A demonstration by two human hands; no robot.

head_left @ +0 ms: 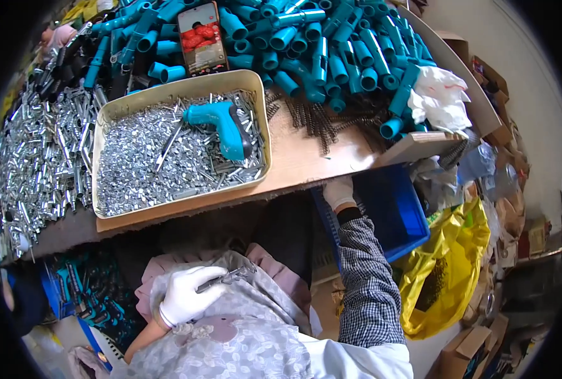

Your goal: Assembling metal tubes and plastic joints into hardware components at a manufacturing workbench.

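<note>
My left hand (189, 294), in a white glove, is over my lap. Its fingers are closed round a slim dark-grey metal part (227, 276) whose far end sticks out to the right. My right hand (338, 191), also gloved in white, reaches forward at the table's front edge, over the left side of a blue crate (413, 211). The table edge hides its fingers, so what they do does not show. A checked sleeve covers my right forearm. On the table, a cream tray (265, 126) holds many small silver metal pieces, with a teal and black pistol-shaped tool (221, 126) on top.
Teal plastic tubes (319, 60) are heaped at the back, with a phone (203, 41) among them. Silver metal parts (47, 151) pile up on the left. Dark springs (315, 123) lie right of the tray. A yellow bag (448, 271) stands beside the crate; crumpled white plastic (442, 98) lies above.
</note>
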